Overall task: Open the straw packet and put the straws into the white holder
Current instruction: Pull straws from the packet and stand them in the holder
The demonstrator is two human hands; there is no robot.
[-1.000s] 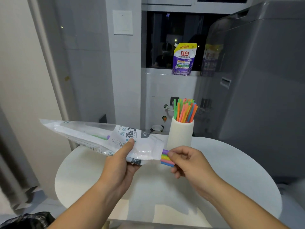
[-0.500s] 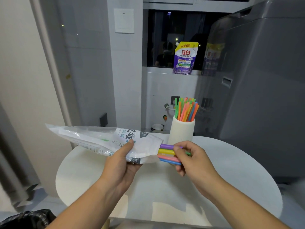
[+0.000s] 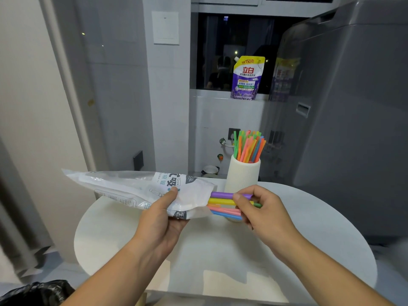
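Head view, looking down over two bare forearms. The right hand [image 3: 262,208] has its grip closed around a small bunch of coloured plastic straws [image 3: 223,205], purple, yellow, pink and blue, with a green tip poking out past the fingers. The straws lie nearly level and stick partway out of the open mouth of a crinkled white and clear plastic straw packet [image 3: 141,188]. The left hand [image 3: 163,219] has its grip closed on that packet near its mouth, thumb on top, holding it in the air above a round white worktop [image 3: 320,230]. The packet's far end points left and looks mostly flat; whether more straws lie inside I cannot tell.

Just behind the right hand, on the worktop, stands a white ribbed cylindrical holder [image 3: 242,175], already crowded with upright orange, green and blue straws [image 3: 249,146].

Likely risks from here: the bunch is held near one end only, so a loose straw could slide free as it leaves the packet and fall to the worktop or roll off its edge. The holder looks quite full, so pushing the bunch in at an angle might snag on the standing straws, or nudge the light holder over.
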